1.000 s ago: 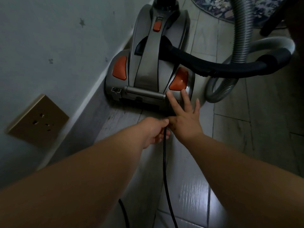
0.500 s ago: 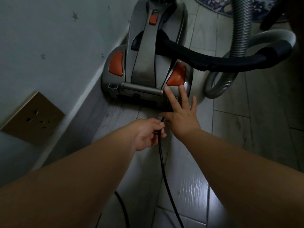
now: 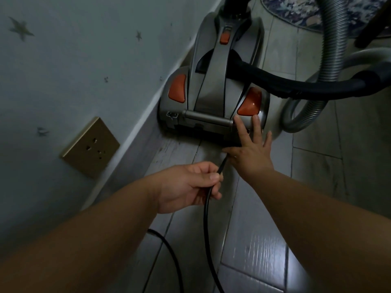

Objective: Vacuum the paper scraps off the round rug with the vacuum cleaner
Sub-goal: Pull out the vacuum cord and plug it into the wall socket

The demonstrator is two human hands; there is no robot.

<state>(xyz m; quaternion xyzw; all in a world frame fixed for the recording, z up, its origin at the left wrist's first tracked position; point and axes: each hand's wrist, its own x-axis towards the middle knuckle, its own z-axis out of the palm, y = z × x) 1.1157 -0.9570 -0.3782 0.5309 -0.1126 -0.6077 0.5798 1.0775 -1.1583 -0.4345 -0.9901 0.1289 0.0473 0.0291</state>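
Observation:
A silver canister vacuum cleaner (image 3: 213, 85) with orange buttons stands on the floor against the wall. Its black power cord (image 3: 206, 212) runs from the rear of the body toward me. My left hand (image 3: 190, 187) pinches the cord between thumb and fingers, a little behind the vacuum. My right hand (image 3: 249, 153) lies with straight, spread fingers against the vacuum's rear right corner, just below the right orange button. A grey ribbed hose (image 3: 330, 60) and black handle tube (image 3: 296, 85) cross the right side. The round patterned rug (image 3: 296, 11) shows at the top edge.
A brass wall socket (image 3: 91, 146) sits low on the wall at left, above the skirting. More cord loops on the grey tiled floor (image 3: 254, 250) near me. A dark furniture leg (image 3: 372, 24) crosses the top right corner.
My left hand has drawn back toward me along with the cord, so more cord lies out of the vacuum. My right hand stays pressed on the vacuum's rear corner.

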